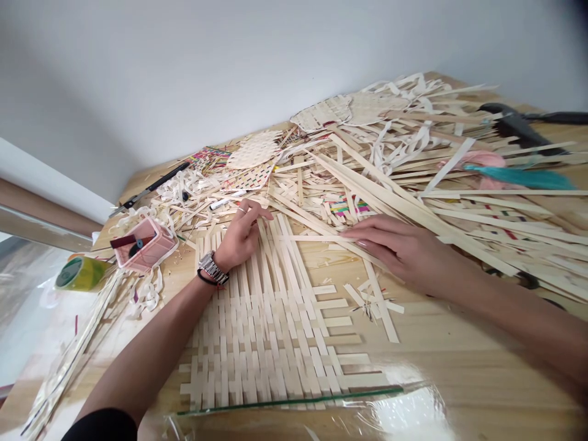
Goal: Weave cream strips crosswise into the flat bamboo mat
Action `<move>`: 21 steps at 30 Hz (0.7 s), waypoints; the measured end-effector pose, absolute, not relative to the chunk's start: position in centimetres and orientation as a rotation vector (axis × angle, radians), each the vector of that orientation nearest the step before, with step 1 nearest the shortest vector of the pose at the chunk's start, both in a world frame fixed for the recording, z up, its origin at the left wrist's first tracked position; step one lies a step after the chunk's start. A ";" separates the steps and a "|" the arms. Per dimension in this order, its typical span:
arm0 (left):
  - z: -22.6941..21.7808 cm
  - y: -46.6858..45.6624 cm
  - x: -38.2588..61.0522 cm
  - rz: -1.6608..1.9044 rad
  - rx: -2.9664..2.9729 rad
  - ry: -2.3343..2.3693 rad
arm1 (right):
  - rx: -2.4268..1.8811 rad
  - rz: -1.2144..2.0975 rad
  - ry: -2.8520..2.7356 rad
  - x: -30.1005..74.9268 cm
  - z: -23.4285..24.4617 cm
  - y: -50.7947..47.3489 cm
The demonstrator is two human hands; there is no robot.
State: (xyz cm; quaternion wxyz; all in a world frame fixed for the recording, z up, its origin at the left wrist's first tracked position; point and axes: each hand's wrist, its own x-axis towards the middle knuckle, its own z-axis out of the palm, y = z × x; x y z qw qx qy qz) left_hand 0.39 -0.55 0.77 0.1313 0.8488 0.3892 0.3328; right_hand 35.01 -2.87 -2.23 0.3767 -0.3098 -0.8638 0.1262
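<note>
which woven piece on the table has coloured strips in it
The small pointed one beyond the left hand; the big mat under that hand and the oval piece behind it are plain.

The left hand (239,237) is held palm down, with the wrist slightly raised and the fingers (252,211) loosely curved and directed forward. The right hand (395,245) is laid flatter, palm down, with its fingers (362,229) extended toward the left hand. Both bare forearms (156,343) are angled inward, and the hands are kept well apart.
</note>
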 end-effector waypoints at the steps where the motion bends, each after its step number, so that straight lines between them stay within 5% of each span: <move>1: 0.8 -0.5 0.4 0.968 2.465 1.125 | -0.791 0.330 -2.212 35.0 -2.2 -2.8; 21: 0.4 -0.3 -0.2 0.847 2.427 1.134 | -0.816 0.417 -2.215 35.4 -2.6 -2.6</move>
